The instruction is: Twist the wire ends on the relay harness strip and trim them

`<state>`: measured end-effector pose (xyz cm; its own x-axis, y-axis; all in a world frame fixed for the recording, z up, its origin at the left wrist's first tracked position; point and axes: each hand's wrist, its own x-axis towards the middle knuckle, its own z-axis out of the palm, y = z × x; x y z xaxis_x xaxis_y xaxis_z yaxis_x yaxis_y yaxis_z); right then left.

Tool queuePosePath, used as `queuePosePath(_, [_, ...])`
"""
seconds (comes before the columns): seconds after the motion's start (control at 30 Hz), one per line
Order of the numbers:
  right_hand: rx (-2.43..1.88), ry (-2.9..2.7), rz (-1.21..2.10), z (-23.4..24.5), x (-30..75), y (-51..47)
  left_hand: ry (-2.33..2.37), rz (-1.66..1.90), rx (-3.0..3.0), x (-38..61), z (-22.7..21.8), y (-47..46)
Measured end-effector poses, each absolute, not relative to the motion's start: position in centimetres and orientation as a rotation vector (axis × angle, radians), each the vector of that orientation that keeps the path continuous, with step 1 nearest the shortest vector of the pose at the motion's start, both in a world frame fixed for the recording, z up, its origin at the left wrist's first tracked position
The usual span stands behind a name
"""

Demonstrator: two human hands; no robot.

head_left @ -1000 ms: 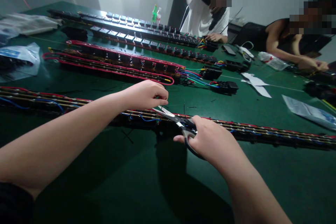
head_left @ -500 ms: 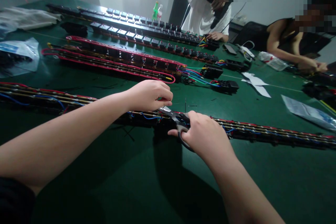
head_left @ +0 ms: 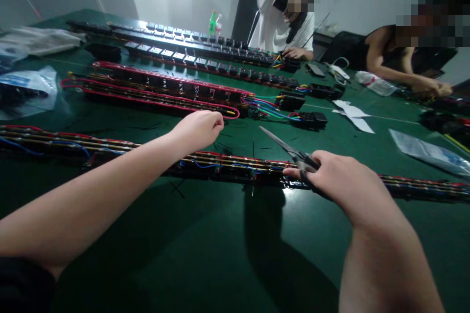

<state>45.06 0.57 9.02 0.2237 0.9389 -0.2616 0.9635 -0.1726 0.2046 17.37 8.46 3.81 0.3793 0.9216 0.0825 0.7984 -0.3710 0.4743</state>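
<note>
Across the green table [head_left: 165, 249] lies a long black strip [head_left: 235, 168] with brass-coloured bars and red and blue wires along its top. My right hand [head_left: 341, 181] grips a pair of scissors [head_left: 282, 145] by the handles, above the strip. The blades look closed and point up and to the left. My left hand [head_left: 200, 129] hovers over the strip's far side, its fingers pinched together. Whatever may be between those fingertips is too small or hidden to make out. Thin black offcuts [head_left: 178, 188] lie on both sides of the strip.
Beyond lies a wired assembly [head_left: 165, 90] with red cable and connectors [head_left: 312, 120]. Further back are rows of black socket strips [head_left: 205, 61]. Plastic bags lie at left [head_left: 33, 90] and right [head_left: 429, 151], with white paper [head_left: 352, 115] between. Two people [head_left: 282, 19] work at the far side.
The scissors, held in my right hand, have moved right, away from my left hand. My left hand has drawn back a little to the left, still pinched.
</note>
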Motion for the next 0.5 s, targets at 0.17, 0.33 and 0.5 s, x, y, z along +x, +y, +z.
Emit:
queuePosePath(0.17, [2.107,1.82,-0.327,8.3,46.5,0.3,1.319,0.39,2.14,22.5,3.8,8.0])
queuePosePath(0.33, [2.058,1.844,-0.409,8.9,46.4,-0.4,1.241,0.458,1.995,25.0,3.2,8.4])
queuePosePath(0.5, [2.028,1.876,-0.501,9.3,46.1,-0.8,1.197,0.543,1.976,24.5,2.6,8.4])
